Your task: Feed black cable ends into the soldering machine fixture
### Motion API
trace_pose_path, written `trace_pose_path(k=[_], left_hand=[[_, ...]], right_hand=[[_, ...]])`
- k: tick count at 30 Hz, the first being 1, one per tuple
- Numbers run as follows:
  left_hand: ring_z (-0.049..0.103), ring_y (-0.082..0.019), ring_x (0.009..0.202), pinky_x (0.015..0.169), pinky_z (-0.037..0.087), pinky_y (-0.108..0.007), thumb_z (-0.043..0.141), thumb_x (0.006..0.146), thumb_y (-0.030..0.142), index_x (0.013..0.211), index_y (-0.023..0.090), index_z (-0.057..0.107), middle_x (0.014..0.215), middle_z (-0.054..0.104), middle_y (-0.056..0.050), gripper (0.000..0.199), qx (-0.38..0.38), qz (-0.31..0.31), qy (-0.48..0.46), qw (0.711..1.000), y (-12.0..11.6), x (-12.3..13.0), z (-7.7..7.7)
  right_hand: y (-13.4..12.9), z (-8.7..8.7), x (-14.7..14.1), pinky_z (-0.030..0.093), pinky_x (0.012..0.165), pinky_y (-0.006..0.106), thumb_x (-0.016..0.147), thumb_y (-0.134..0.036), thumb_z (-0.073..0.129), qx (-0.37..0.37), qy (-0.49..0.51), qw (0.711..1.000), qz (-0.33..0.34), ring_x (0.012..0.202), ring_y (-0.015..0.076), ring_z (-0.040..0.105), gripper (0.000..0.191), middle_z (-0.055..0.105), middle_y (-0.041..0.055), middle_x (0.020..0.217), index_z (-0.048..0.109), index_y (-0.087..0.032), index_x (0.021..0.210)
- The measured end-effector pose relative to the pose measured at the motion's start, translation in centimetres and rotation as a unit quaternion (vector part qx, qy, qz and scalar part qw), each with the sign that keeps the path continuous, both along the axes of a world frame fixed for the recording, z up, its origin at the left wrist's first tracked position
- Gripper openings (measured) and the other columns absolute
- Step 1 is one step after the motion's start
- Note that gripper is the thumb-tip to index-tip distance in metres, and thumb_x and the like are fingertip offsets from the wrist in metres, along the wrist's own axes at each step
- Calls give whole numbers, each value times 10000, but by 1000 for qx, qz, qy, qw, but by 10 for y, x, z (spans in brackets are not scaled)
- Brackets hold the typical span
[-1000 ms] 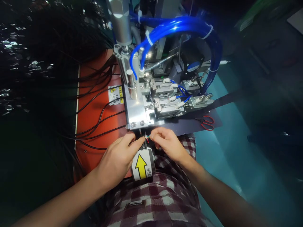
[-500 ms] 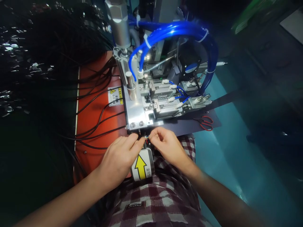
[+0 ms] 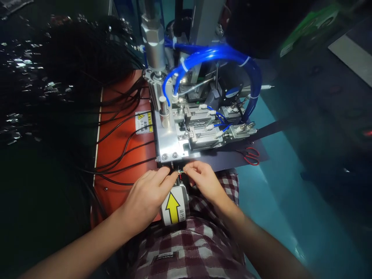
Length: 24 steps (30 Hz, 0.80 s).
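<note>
Wires (image 3: 180, 176): thin, coloured, between my hands; fingertip handling seems under way, calling for small, steady shifts.
Left hand (image 3: 148, 195): thumb at the wires; grip I cannot tell.
Right hand (image 3: 205, 180): thumb and forefinger apparently pinching wires.
Metal plate (image 3: 170, 144): edge close ahead.
Scissors (image 3: 251, 156): rightward, the roomier side.

Wires (image 3: 180, 172) between left hand (image 3: 147, 197) and right hand (image 3: 205, 181)
</note>
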<state>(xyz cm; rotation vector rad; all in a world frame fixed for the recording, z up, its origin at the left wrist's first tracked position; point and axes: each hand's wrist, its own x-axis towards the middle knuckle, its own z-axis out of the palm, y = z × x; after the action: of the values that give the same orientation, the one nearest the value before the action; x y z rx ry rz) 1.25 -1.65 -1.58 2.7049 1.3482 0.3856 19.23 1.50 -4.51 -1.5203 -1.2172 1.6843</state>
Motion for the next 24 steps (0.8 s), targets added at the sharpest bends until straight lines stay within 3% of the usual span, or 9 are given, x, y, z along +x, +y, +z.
trace_pose_path(k=[5,13,15,18,21,24], left_hand=[[491,-199,672,585,425,-312,424,846,47,1142,115,545,955,588,-100,328,-10,1,0,1000,-2,-1,-1],[514,-191,678,583,429,-310,390,885,90,1108,134,564,931,595,-89,286,-19,4,-1,1000,-1,-2,-2],[523,-187,684,595,435,-308,391,882,82,1112,136,563,934,600,-88,292,-21,5,-2,1000,-1,-2,-1],[534,-179,680,602,441,-301,392,879,73,1113,145,564,926,609,-84,299,-25,6,-14,1000,0,-1,2],[553,-181,698,612,452,-295,378,886,77,1053,137,588,896,615,-87,276,-27,13,-34,999,1,-1,4],[561,-189,718,630,463,-301,390,881,74,1003,132,600,882,614,-89,250,-34,19,-32,999,2,0,6]], right_hand=[[-4,1,-4,310,434,220,812,-366,550,58,-11,998,-18,472,94,395,217,470,-37,576,601,-157,783],[-13,5,-16,318,500,233,818,-278,555,191,-89,977,-38,514,97,373,138,451,-40,572,582,-176,730],[-14,5,-14,329,508,236,816,-291,554,170,-72,982,-48,534,104,398,144,480,-29,595,582,-175,737],[-10,3,-13,335,495,234,769,-326,588,63,25,995,-75,539,108,426,177,512,-19,604,562,-166,698],[-5,1,-13,270,446,224,702,-338,623,-41,104,990,-89,472,89,360,193,465,-45,539,552,-161,670],[-3,-1,-12,207,433,223,688,-346,629,-75,130,985,-83,449,75,292,203,427,-60,515,562,-156,668]])
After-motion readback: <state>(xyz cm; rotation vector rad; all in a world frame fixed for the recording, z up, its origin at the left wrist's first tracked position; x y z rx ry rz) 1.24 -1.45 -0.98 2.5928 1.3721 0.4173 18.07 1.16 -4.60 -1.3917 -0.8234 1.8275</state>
